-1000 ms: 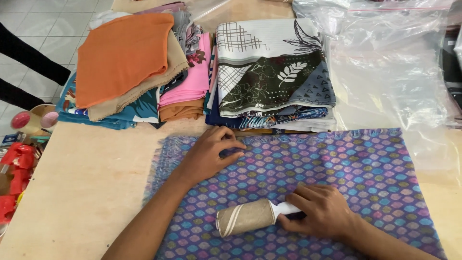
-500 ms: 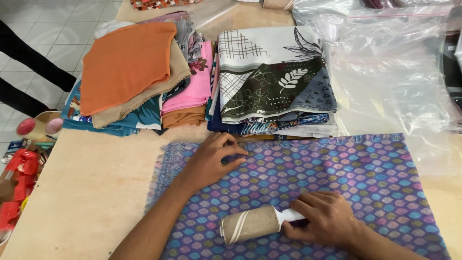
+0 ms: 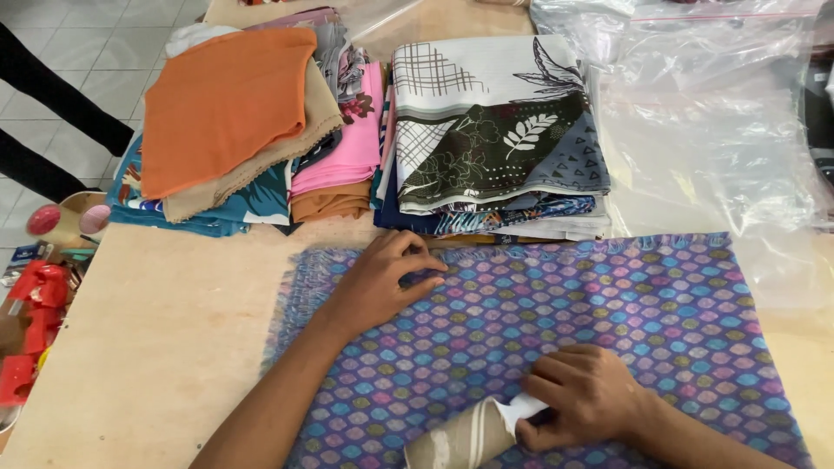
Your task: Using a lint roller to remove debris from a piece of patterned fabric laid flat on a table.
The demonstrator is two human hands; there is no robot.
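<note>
A purple cloth (image 3: 608,313) with a blue and pink scale pattern lies spread flat on the wooden table (image 3: 165,330). My left hand (image 3: 382,282) presses down on the cloth near its far left edge, fingers together and flat. My right hand (image 3: 586,395) grips the white handle of a lint roller (image 3: 465,439), whose beige roll lies on the cloth at the near edge of the view.
Stacks of folded fabrics sit along the far side: an orange and beige pile (image 3: 230,113), a pink one (image 3: 347,143), a leaf-print pile (image 3: 495,139). Clear plastic bags (image 3: 704,113) lie at the right. Red tools (image 3: 30,321) sit at the left edge, a person's dark leg (image 3: 52,95) beyond.
The roller and my right hand have slid toward me along the cloth. My left hand stays pressed on the cloth's far left part.
</note>
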